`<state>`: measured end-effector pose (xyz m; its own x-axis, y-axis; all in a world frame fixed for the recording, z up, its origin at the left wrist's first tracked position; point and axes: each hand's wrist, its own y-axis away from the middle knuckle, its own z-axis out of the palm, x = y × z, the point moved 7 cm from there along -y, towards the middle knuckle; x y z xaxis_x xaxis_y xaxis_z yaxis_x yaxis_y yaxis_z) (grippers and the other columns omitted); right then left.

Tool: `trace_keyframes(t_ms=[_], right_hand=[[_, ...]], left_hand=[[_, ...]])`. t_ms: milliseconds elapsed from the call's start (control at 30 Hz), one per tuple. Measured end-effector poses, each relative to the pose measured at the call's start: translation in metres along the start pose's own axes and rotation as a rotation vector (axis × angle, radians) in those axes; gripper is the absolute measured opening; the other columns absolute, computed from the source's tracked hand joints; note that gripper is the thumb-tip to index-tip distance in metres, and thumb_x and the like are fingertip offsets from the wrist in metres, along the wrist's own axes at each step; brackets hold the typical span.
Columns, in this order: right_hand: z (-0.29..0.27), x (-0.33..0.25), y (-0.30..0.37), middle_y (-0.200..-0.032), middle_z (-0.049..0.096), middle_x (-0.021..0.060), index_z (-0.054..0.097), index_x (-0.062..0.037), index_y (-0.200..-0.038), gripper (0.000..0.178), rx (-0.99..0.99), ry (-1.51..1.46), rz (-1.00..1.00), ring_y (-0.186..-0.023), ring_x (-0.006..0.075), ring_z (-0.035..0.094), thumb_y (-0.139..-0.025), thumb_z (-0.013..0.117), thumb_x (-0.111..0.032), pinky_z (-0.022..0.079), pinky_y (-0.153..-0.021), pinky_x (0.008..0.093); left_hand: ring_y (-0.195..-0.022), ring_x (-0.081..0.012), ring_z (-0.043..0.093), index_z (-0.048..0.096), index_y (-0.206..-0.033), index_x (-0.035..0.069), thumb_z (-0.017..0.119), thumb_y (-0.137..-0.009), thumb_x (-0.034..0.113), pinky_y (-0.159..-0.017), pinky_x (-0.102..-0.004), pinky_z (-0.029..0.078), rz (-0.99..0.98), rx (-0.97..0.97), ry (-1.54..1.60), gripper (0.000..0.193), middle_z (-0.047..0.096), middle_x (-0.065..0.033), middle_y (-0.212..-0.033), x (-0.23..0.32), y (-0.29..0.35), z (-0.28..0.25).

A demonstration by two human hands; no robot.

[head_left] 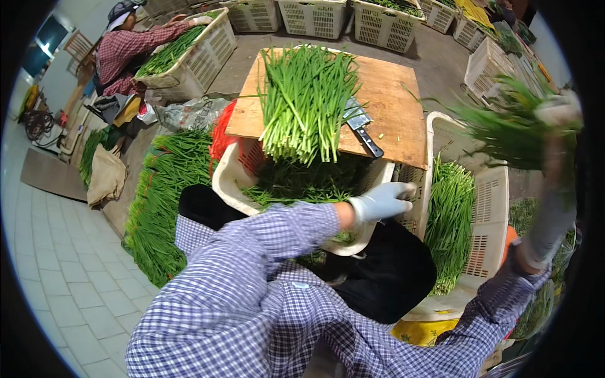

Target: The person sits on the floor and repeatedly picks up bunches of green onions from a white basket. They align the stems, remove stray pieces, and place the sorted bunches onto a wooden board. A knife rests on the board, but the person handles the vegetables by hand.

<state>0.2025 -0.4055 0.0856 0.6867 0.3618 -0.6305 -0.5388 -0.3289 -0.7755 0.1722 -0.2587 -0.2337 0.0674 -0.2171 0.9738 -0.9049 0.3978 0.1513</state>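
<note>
My left hand [381, 201], in a pale glove, reaches across the front crate [238, 195] with its fingers stretched out and nothing in them. Far out to the right, my right hand [559, 112] is raised and grips a bunch of garlic chives [504, 123]; hand and leaves are smeared by motion. A thick pile of garlic chives [309, 104] lies on the wooden board [394, 94], pale cut ends toward me. Beside the pile rests a cleaver [365, 129] with a black handle. Loose green leaves [302, 183] fill part of the crate under the board.
To my right stands a long white crate [488, 214] holding more chives [450, 227]. Bundled chives [167, 208] lie on the floor at left. Another person [129, 50] leans over a crate [201, 63] at the upper left. Several crates [313, 17] line the back.
</note>
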Motion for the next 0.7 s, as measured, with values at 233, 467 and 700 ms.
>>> trace_keyframes(t_ms=[233, 467, 700], right_hand=[[0.240, 0.066, 0.149, -0.083, 0.063, -0.0008, 0.067, -0.0189, -0.102, 0.023, -1.073, 0.517, -0.369, -0.092, 0.0214, 0.064, -0.080, 0.062, -0.019, 0.049, -0.097, 0.0419], [0.249, 0.065, 0.231, -0.138, 0.055, 0.0054, 0.063, -0.0202, -0.128, 0.058, -1.061, 0.567, 0.078, -0.133, 0.0312, 0.046, -0.072, 0.066, -0.007, 0.030, -0.114, 0.0536], [0.127, 0.095, 0.307, -0.117, 0.066, 0.0101, 0.059, -0.0037, -0.129, 0.041, 0.102, 0.043, 1.420, -0.110, 0.0168, 0.061, -0.096, 0.063, -0.027, 0.048, -0.096, 0.0326]], left_hand=[[-0.135, -0.0300, 0.046, 0.031, -0.151, 0.007, 0.048, -0.091, 0.067, -0.112, -0.0464, 0.039, 0.167, -0.594, 1.859, 0.087, 0.046, -0.0160, -0.147, -0.026, 0.150, -0.025], [-0.131, -0.0270, 0.051, 0.041, -0.148, 0.007, 0.046, -0.103, 0.029, -0.107, -0.0411, 0.046, -0.212, -0.017, 1.334, 0.050, 0.054, -0.0138, -0.140, -0.040, 0.170, -0.003], [-0.116, -0.0297, 0.065, 0.042, -0.146, 0.001, 0.052, -0.099, 0.031, -0.090, -0.0405, 0.059, -0.240, -0.162, 1.408, 0.056, 0.057, -0.0196, -0.139, -0.083, 0.164, -0.002]])
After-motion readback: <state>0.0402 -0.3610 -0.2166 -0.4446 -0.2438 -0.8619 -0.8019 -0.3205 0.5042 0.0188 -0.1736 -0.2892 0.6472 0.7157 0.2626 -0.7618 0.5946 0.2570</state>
